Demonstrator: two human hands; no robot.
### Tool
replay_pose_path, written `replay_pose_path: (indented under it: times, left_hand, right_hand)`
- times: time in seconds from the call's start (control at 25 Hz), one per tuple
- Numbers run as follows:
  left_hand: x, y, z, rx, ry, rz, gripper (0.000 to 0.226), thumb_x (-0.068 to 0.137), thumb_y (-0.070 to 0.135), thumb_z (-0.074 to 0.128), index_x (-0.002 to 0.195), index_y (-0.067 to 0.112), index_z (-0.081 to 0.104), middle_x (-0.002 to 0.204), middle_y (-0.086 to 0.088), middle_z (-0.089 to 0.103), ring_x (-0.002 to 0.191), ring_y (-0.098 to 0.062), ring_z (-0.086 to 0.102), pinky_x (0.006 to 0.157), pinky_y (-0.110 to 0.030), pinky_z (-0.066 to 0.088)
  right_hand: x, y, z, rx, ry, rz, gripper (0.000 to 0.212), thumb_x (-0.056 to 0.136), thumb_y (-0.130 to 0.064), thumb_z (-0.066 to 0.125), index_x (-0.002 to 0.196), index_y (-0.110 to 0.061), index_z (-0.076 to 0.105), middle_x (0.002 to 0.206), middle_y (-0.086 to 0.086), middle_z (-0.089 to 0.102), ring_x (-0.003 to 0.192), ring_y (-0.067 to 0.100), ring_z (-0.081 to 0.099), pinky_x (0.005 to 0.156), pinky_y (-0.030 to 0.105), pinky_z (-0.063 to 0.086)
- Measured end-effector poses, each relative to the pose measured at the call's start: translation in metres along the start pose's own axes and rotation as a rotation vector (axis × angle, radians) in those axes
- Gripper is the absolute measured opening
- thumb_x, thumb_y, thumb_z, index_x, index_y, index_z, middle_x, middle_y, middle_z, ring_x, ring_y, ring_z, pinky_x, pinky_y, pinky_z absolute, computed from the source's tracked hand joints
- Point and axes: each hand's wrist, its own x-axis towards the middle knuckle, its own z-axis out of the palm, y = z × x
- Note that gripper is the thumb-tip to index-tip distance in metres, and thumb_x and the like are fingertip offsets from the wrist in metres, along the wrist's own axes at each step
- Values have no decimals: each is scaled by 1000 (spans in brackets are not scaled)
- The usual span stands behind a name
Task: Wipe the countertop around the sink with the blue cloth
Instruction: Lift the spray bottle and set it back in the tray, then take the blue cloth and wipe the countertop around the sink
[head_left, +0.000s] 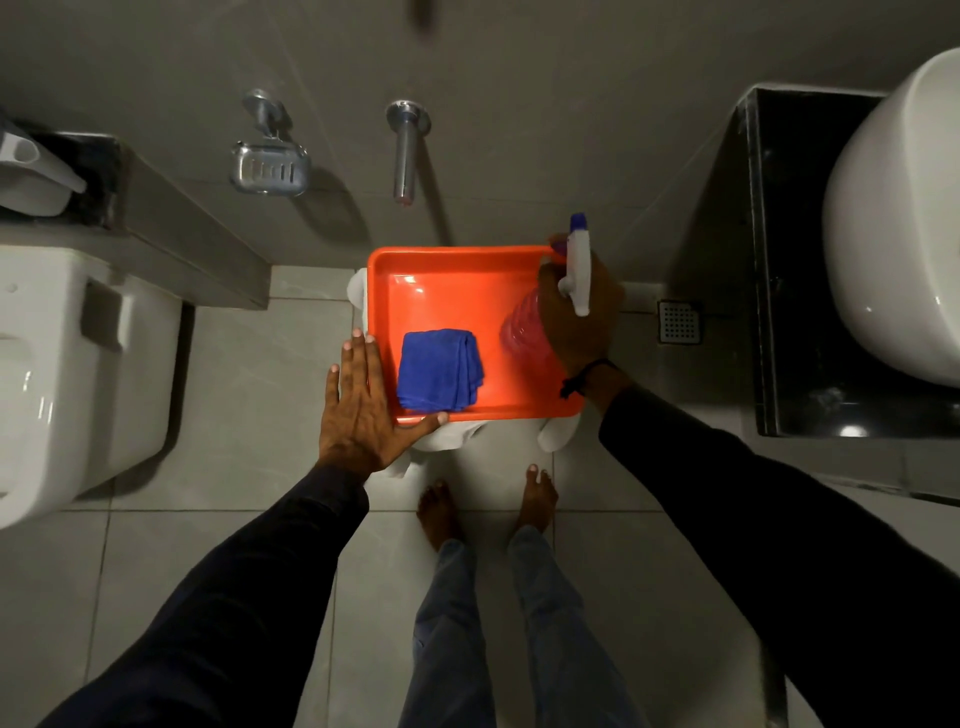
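Blue cloth (439, 370) lies folded in the orange tray (447, 270), toward its seven o'clock corner, untouched and ready to be lifted. Just left of it, the left hand (363, 410) is spread flat against the tray's edge, fingers (358, 353) open and gripping nothing; I'd judge it steadies the tray, which seems perched on something white. Further right, at three o'clock in the tray, the right hand (576, 312) has its fingers closed around a pink spray bottle (524, 332), nozzle upward, probably so the cleaner comes first. At the far right the white sink (893, 223) sits on the dark desk (795, 322), well apart from the cloth, not yet wiped.
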Motion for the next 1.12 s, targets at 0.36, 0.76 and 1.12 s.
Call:
replay_pose_path:
  times: [0.36,0.76,1.12]
  left_hand:
    - [-1,5,-6,26,-50,-55,138,67,97,34,162,7,-11,173,-19,-7,161,-38,0,129,-60,12]
    - [-4,50,-21,-69,9,10,66,97,36,61,152,6,39,158,-19,39,143,-39,44,120,-50,38]
    - [37,77,-16,-426,80,-370,46,93,4,59,136,-7,46,133,-28,53,119,-43,56,108,-50,47]
  right_hand:
    - [-20,28,1,-125,-61,73,30,87,-37,68,103,-11,63,85,3,70,79,19,68,77,37,58]
    - [-127,65,-3,-408,-251,234,36,82,-38,72,109,-14,71,104,8,72,100,27,67,85,28,49]
    - [-84,66,82,-367,-602,492,37,78,-29,78,99,-1,68,103,18,72,93,34,65,71,34,46]
